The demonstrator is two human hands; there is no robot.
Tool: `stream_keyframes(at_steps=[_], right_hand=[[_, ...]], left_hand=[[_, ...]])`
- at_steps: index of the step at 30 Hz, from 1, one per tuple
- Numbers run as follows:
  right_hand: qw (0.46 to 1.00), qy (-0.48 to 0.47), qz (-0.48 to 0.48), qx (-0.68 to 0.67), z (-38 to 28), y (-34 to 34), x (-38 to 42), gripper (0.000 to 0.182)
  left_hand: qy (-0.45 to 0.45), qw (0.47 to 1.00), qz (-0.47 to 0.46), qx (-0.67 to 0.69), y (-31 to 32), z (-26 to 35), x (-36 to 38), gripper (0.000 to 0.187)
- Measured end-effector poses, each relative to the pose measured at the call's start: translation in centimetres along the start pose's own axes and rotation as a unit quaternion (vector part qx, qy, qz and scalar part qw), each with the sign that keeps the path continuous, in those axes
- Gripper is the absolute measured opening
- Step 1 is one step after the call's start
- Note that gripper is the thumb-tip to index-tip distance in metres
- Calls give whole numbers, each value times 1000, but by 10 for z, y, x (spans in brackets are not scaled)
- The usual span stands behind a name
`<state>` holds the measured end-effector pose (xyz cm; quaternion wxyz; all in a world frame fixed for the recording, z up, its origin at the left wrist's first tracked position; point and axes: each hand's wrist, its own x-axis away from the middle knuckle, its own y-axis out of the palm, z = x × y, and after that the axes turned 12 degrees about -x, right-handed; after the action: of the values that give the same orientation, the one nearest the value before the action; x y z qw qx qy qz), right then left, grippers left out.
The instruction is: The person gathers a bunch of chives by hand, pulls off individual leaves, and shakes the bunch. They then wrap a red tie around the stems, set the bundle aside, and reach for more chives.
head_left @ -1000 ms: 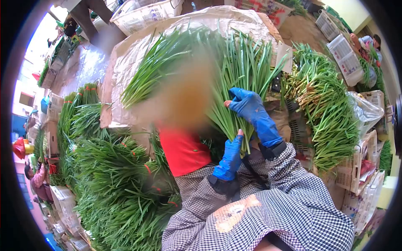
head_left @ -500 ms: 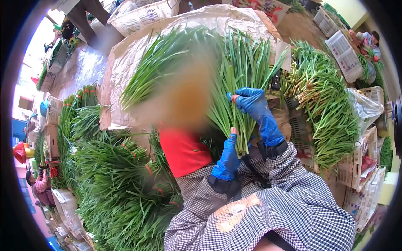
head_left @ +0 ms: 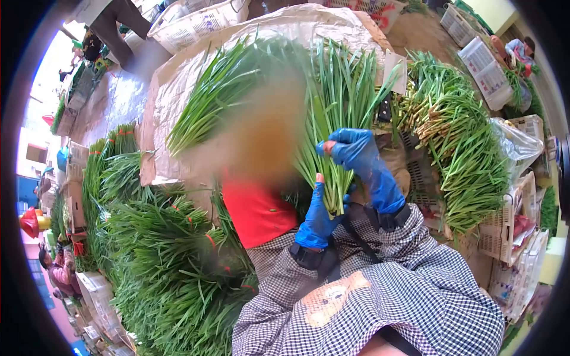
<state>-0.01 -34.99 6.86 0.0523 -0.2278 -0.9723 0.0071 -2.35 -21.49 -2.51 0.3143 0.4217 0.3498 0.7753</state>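
My left hand (head_left: 316,221), in a blue glove with a bare thumb tip, is closed around the lower stalks of a bunch of garlic chives (head_left: 335,184). The leaves fan away from me over the pale-covered board, and the stalk ends point toward my lap. Above it, my gloved right hand (head_left: 356,155) lies over the bunch, thumb and fingers pinched together at its stalks. Whatever is between those fingertips is too small to name. More loose chives (head_left: 205,110) lie on the board to the left. A brownish blur hides the middle of the view.
Piled chives (head_left: 172,273), some tied with red bands, fill the left side. A trimmed-looking heap (head_left: 457,136) lies on the right. A dark slotted object (head_left: 385,108) sits beside the board (head_left: 163,113). Red cloth (head_left: 255,213) covers my knee. Crates (head_left: 199,24) and other people (head_left: 62,270) are farther off.
My right hand has shifted slightly left and down over the stalks. My left hand has moved a little left and down, still gripping the bunch. The view has shifted slightly.
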Motion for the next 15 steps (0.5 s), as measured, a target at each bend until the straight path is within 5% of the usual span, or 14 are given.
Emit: stream_keyframes(at_steps=[6, 15], right_hand=[[980, 23, -141, -141, -24, 15, 32, 10], [983, -25, -20, -180, -63, -23, 50, 11]], left_hand=[[-65, 981, -75, 169, -28, -4, -6, 40], [-42, 991, -102, 76, -28, 9, -16, 47]])
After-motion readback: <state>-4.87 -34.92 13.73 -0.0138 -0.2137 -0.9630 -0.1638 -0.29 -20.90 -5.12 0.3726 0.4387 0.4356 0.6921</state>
